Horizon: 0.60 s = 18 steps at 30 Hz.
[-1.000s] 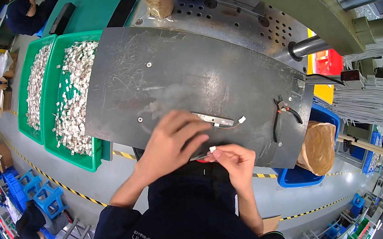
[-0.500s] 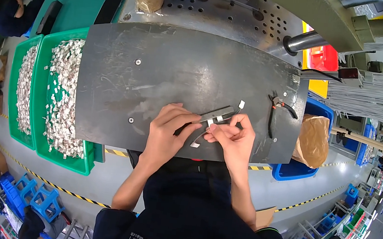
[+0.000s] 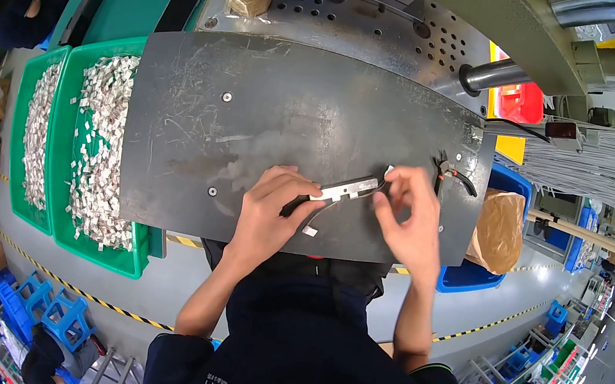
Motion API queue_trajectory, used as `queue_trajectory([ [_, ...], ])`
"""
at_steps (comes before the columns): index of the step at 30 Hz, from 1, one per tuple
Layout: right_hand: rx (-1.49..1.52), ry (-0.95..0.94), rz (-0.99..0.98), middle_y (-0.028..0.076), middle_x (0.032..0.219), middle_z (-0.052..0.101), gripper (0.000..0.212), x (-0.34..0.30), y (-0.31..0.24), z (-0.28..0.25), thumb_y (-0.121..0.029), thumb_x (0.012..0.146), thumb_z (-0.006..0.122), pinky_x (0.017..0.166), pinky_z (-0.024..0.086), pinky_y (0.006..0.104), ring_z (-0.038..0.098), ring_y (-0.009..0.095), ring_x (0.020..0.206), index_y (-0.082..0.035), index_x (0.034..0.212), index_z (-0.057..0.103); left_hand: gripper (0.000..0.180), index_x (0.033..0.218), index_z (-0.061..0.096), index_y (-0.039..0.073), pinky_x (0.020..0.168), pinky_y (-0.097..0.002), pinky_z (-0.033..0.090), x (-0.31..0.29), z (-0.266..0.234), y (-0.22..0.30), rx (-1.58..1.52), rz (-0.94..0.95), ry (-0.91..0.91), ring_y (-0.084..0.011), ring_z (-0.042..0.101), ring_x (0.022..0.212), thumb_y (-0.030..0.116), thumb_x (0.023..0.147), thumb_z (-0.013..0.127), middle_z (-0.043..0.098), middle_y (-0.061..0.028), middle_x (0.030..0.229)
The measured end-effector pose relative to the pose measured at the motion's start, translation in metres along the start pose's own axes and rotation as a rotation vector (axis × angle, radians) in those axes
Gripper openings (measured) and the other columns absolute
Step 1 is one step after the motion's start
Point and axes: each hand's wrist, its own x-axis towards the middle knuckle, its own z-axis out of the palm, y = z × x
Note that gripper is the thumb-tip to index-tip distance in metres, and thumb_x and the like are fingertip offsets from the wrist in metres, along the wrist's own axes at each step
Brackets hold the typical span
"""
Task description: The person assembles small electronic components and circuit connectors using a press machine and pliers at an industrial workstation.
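My left hand pinches one end of a narrow metal bar, tilted up toward the right above the dark work board. A short grey cable runs along the bar, and a small white connector hangs from it below my left fingertips. Past the bar's right end is another white connector, right at the index fingertip of my right hand. The right thumb stands apart from the bent fingers, slightly blurred, near the bar's end. Farther right on the board lies a pair of cutting pliers, partly hidden by my right hand.
Two green bins full of small white pieces stand left of the dark board. A blue crate with a brown paper bag is at the right. Behind the board are a perforated metal plate and metal posts.
My right hand has let go of the white connector part at the bar's underside and moved right and up to the far connector. My left hand keeps its hold; the bar looks turned slightly.
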Motion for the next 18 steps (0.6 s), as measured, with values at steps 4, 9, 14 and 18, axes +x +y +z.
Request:
queue_trajectory([
  [4,-0.408,-0.125,-0.276,0.013,0.112,0.052,0.027,0.019,0.011,-0.024,0.006,0.087,0.068,0.09,0.049,0.0439,0.059,0.033,0.101,-0.004,0.111,0.063,0.018,0.091,0.077,0.004,0.1,-0.0455,0.057,-0.001,-0.001,0.0,0.004,-0.003,0.004,-0.0268,0.074,0.093,0.003,0.078,0.088,0.079,-0.0096,0.094],
  [9,-0.368,-0.409,-0.204,0.014,0.104,0.062,0.014,0.022,0.008,-0.042,0.005,0.087,0.069,0.08,0.052,0.0432,0.066,0.036,0.092,-0.001,0.099,0.066,0.02,0.096,0.075,0.004,0.096,-0.0446,0.058,-0.002,0.001,-0.004,0.017,0.063,0.004,-0.0303,0.07,0.096,0.003,0.079,0.087,0.078,-0.0082,0.097],
  [14,-0.274,-0.726,-0.106,0.013,0.09,0.066,0.009,0.006,0.017,-0.05,0.002,0.088,0.073,0.074,0.053,0.0419,0.068,0.035,0.084,0.0,0.095,0.068,0.02,0.095,0.075,0.004,0.096,-0.0448,0.058,-0.005,0.001,-0.006,0.055,0.073,0.018,-0.0311,0.07,0.097,0.004,0.08,0.087,0.078,-0.0082,0.097],
  [18,-0.113,-0.761,-0.021,0.011,0.093,0.068,0.007,0.002,0.018,-0.051,0.001,0.092,0.073,0.074,0.055,0.0389,0.07,0.025,0.083,0.001,0.097,0.069,0.019,0.095,0.075,0.004,0.096,-0.0448,0.058,-0.004,0.002,-0.004,0.065,0.074,0.049,-0.0313,0.07,0.095,0.005,0.08,0.087,0.078,-0.0076,0.094],
])
